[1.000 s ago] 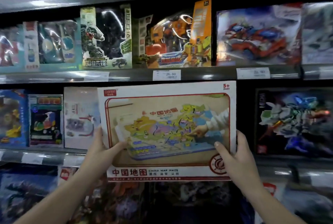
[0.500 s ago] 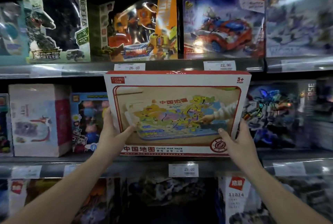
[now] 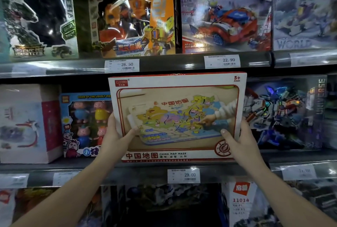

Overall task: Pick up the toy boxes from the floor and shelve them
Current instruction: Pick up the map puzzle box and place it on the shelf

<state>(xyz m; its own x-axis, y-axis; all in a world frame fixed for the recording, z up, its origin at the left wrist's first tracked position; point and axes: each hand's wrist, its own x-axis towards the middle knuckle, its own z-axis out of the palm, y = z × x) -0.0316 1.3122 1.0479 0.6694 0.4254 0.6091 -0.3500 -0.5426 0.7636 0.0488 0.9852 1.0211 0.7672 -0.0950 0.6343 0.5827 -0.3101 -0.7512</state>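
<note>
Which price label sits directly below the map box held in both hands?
The label reading 29.00, just under the China Map Maze box. The 26.50 label and 22.90 label sit higher, above the box's top edge.

The scene is dim overall, with near-black bands at twelve o'clock above the top row and at six o'clock below the lower shelf. Light appears to come from above and in front. White glare streaks cross the clear windows of the dinosaur box point(image 3: 39, 16) at ten o'clock and the orange robot box point(image 3: 131, 18) at eleven, and the shelf rail point(image 3: 54, 70) gleams. The map maze box point(image 3: 177, 117) at the centre is the brightest and sharpest thing, its print readable. The left hand point(image 3: 113, 135) and right hand point(image 3: 240, 141) holding it are evenly lit and soft-edged. Toward three and nine o'clock the packaging smears into blur, and the shelf lines bow from wide-angle distortion.
</note>
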